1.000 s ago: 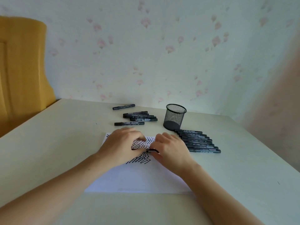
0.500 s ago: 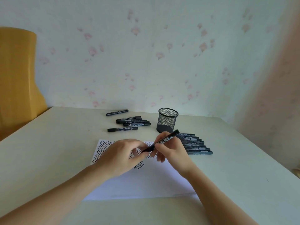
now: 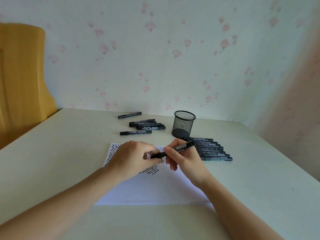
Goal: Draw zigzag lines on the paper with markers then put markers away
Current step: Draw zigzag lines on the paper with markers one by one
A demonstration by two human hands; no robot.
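A white paper [image 3: 155, 187] with black zigzag rows along its far part lies on the table. My right hand [image 3: 183, 158] grips a black marker [image 3: 181, 147] that slants up to the right above the paper. My left hand [image 3: 135, 158] pinches the marker's lower left end, the cap end, with its fingertips. A row of several black markers [image 3: 214, 151] lies right of my right hand. Another group of several markers [image 3: 147, 126] lies behind the paper. A black mesh pen cup [image 3: 183, 124] stands upright behind the right row.
The cream table [image 3: 60, 153] runs to a flowered wall behind. A single marker [image 3: 129, 115] lies farthest back, and another [image 3: 136, 132] sits nearest the paper. A yellow chair back [image 3: 20, 80] stands at the left edge.
The marker has come up off the paper into a slanted pose between both hands. My left hand has moved onto its lower end. The view has shifted slightly.
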